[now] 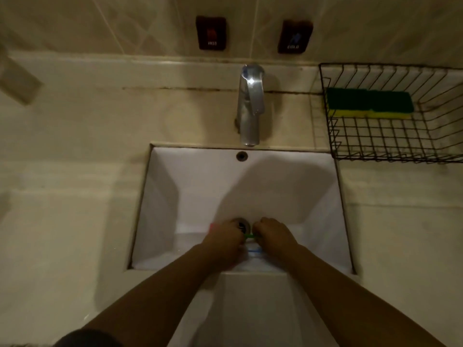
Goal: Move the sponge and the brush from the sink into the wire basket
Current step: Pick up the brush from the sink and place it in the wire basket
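Note:
A green and yellow sponge (369, 105) lies inside the black wire basket (333, 149) on the counter at the upper right. Both of my hands are down in the white sink (200, 186), close to the drain (241, 225). My left hand (223, 240) and my right hand (271, 232) are curled around thin brushes; a green handle (249, 236) bridges the gap between them, a blue one (254, 251) lies just below it, and a pink tip (211, 226) sticks out left of my left hand. Most of the brushes are hidden under my fingers.
A chrome faucet (249, 103) stands behind the sink, over the overflow hole (241, 156). Two dark labels, hot (211, 33) and cold (294, 37), hang on the tiled wall. Beige countertop (70, 196) surrounds the basin on both sides.

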Action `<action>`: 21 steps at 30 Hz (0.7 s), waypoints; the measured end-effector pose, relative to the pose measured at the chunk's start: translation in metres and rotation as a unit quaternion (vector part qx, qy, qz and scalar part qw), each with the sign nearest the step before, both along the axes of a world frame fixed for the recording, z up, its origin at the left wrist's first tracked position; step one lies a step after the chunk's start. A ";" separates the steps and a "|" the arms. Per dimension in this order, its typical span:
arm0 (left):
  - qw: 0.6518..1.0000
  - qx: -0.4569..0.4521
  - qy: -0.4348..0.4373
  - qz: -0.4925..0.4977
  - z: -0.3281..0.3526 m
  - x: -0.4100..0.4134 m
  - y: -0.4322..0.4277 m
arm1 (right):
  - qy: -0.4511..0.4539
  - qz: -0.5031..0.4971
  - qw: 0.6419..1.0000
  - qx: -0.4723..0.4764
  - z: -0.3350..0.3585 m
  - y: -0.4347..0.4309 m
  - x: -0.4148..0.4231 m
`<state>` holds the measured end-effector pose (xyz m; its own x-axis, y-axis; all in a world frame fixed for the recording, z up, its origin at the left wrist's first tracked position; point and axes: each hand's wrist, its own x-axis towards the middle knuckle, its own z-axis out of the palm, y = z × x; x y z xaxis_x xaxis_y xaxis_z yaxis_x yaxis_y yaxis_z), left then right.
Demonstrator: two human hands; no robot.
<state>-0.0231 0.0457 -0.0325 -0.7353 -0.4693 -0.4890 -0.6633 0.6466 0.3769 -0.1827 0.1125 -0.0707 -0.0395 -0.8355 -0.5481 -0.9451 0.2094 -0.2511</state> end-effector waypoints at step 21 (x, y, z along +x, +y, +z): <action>0.983 -0.139 0.117 -0.005 0.102 -0.003 -0.018 | 0.002 -0.090 0.978 -0.187 0.137 -0.020 -0.027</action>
